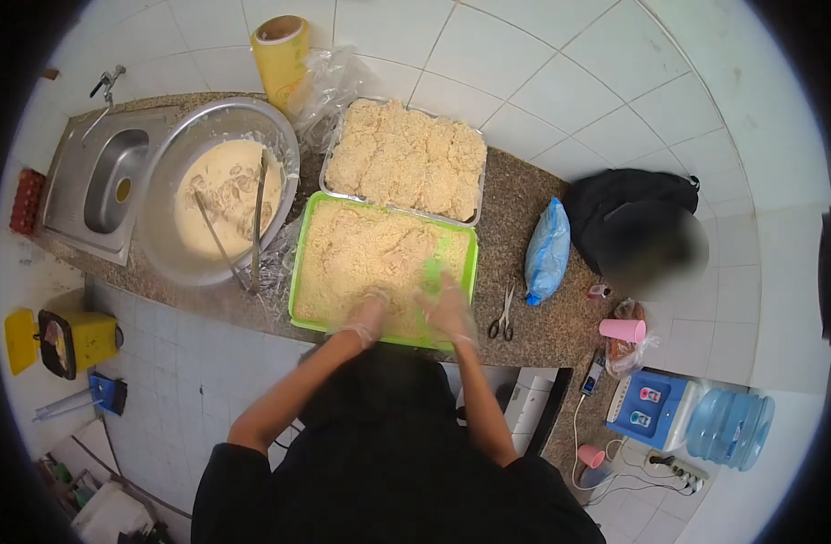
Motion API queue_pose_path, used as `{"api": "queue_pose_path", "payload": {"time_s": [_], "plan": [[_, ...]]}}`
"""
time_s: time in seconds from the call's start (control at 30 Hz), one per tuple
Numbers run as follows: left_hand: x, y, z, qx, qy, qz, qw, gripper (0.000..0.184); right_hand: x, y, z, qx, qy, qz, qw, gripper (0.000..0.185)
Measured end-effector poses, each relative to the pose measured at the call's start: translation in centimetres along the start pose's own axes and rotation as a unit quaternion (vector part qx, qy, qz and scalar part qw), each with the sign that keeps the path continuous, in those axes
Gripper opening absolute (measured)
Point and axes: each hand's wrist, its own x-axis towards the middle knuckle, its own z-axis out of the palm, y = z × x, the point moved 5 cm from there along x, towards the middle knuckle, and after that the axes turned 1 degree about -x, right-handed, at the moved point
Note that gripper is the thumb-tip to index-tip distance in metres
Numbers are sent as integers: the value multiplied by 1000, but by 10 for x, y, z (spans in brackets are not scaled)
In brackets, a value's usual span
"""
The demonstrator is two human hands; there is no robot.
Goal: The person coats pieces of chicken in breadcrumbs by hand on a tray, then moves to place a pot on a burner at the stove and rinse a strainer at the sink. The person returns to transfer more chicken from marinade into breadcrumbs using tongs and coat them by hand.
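A green tray (296,299) on the counter holds a thick layer of pale crumbs, with a coated piece (414,247) in its upper right part. My left hand (370,317), in a clear glove, presses into the crumbs near the tray's front edge; its fingertips are hidden. To its right, my right hand (447,308), also gloved, is over the tray's right part and smeared by motion. Green tray bottom shows beside it. Behind, a metal tray (480,207) is filled with crumb-coated pieces. On the left, a large metal bowl (162,204) holds pale batter with pieces and tongs (257,222).
Scissors (502,315) and a blue bag (548,252) lie right of the trays. Plastic wrap (329,86) and a yellow roll (282,68) stand behind. A sink (116,181) is at the left; a black bag (615,204), pink cup (622,330) and water dispenser (656,408) are right.
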Motion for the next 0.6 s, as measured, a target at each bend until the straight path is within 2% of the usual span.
{"api": "queue_pose_path", "payload": {"time_s": [0.03,0.1,0.17,0.2,0.23,0.3,0.4,0.47,0.5,0.53,0.57,0.6], "plan": [[6,2,10,-15,10,21,1000,25,-7,5,11,-57,-31,45,997,60],[22,17,18,-39,27,66,997,42,2,42,78,11,18,16,1000,66],[26,27,7,-93,21,19,995,41,7,51,93,127,0,66,990,69],[27,33,-4,-118,18,-3,993,41,9,36,71,206,-40,127,969,68],[27,41,-27,-126,82,27,988,41,14,19,50,284,-78,186,937,68],[23,56,-67,-144,203,88,965,40,23,-9,8,270,-20,145,952,65],[44,79,-78,89,250,222,938,40,54,17,9,226,5,100,969,61],[55,50,-31,131,183,175,958,41,69,47,21,197,32,51,978,57],[57,50,-30,152,151,149,965,42,70,54,18,185,60,18,981,55],[69,50,-19,179,12,104,978,43,72,61,15,172,89,-17,981,53],[74,74,-38,204,-127,57,969,46,73,64,10,150,112,-8,982,51],[70,83,-44,224,-267,8,937,48,69,66,8,130,134,4,982,48]]}}
